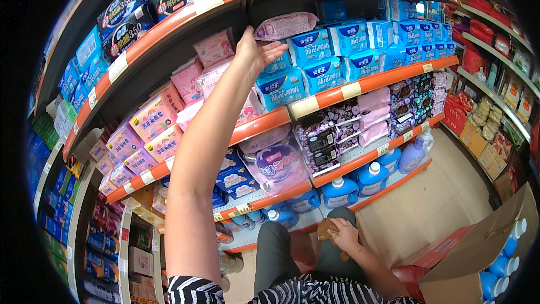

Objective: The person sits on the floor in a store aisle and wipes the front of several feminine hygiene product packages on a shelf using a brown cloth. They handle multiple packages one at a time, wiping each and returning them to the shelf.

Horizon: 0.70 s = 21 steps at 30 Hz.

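Note:
My left hand reaches up to the shelf with its fingers spread, just below a pink pack of sanitary pads lying on top of blue pad packs. Whether its thumb touches the pink pack I cannot tell. Smaller pink packs stand to the left of the wrist. Down by my right knee, my right hand is closed on a brown cloth resting on my leg.
Blue detergent bottles line the bottom shelf before my knees. An open cardboard box with blue bottles stands at the lower right. Orange shelf edges cross in front of me; stocked shelves stand across the tiled aisle.

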Each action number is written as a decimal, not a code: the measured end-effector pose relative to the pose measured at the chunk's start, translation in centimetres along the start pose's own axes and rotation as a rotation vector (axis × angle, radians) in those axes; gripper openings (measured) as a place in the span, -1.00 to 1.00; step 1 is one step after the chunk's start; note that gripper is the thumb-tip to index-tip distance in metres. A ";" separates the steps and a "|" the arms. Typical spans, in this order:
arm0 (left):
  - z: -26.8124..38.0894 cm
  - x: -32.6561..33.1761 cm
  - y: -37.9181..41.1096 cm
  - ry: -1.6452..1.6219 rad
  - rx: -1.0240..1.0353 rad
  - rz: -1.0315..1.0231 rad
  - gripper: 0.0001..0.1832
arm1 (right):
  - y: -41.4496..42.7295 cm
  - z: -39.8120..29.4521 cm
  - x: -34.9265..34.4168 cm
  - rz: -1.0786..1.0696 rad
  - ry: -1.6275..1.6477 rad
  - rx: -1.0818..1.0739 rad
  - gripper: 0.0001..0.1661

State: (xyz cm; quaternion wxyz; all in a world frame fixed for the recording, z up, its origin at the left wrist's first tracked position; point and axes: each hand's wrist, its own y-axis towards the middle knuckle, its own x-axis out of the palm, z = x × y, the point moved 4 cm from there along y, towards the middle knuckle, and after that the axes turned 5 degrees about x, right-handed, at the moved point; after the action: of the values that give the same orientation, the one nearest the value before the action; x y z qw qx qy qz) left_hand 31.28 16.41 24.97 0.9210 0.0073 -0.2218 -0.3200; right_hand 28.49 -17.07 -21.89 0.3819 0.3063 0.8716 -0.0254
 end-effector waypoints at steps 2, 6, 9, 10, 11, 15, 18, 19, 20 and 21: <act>-0.4 0.4 0.5 0.074 0.065 0.025 -0.39 | 0.0 0.0 -0.3 0.006 -0.008 0.014 -0.49; -0.8 0.5 0.7 0.014 0.120 0.067 -0.63 | -0.1 0.4 -0.4 0.017 0.001 0.017 -0.49; -1.2 0.4 -2.0 0.010 0.253 0.068 -0.67 | -0.2 0.6 -0.3 0.018 0.025 0.015 -0.49; -1.1 0.2 -3.3 0.018 0.305 0.062 -0.68 | -0.2 0.5 -0.2 0.011 0.024 0.012 -0.49; -1.3 0.0 -4.8 0.017 0.356 0.043 -0.68 | -0.2 0.3 -0.1 0.004 0.023 0.010 -0.49; -4.9 -0.9 -12.7 0.002 0.517 -0.066 -0.67 | 0.0 0.4 -0.3 0.013 0.027 0.018 -0.49; -9.8 -4.4 -19.0 0.008 0.442 -0.070 -0.65 | 0.1 1.1 0.6 -0.002 0.034 0.017 -0.49; -12.3 -5.8 -20.7 -0.001 0.391 -0.068 -0.65 | 0.1 1.3 0.4 -0.005 0.080 0.022 -0.48; -14.3 -7.0 -22.5 0.013 0.325 -0.040 -0.65 | 0.3 1.8 0.2 -0.022 0.153 0.043 -0.48; -16.0 -8.1 -24.4 0.032 0.260 -0.010 -0.65 | 0.4 2.2 0.1 -0.041 0.231 0.062 -0.47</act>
State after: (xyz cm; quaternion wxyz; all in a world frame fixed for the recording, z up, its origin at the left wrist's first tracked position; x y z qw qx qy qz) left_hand 17.92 -0.28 3.45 0.9141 0.1328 -0.2464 -0.2932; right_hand 30.07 -17.28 -23.42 0.2685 0.3013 0.9146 -0.0247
